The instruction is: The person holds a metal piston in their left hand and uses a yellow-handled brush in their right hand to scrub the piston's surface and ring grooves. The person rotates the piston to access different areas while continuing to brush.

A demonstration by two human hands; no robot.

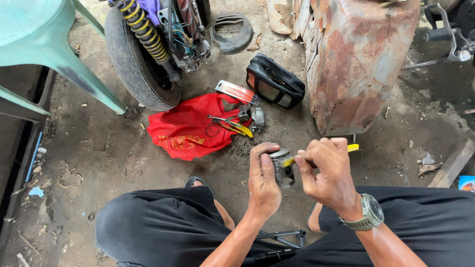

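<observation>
Two hands, one piston, one screwdriver

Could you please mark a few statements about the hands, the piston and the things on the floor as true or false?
1. The left hand grips a grey metal piston. True.
2. The right hand is empty. False: it holds a yellow-handled tool against the piston.
3. A watch sits on the right wrist. True.
4. The red bag hangs from the green chair. False: it lies on the floor, with pliers on it.
5. The tyre lies flat beside the rusty tank. False: it stands upright, across the black pouch from the tank.
</observation>
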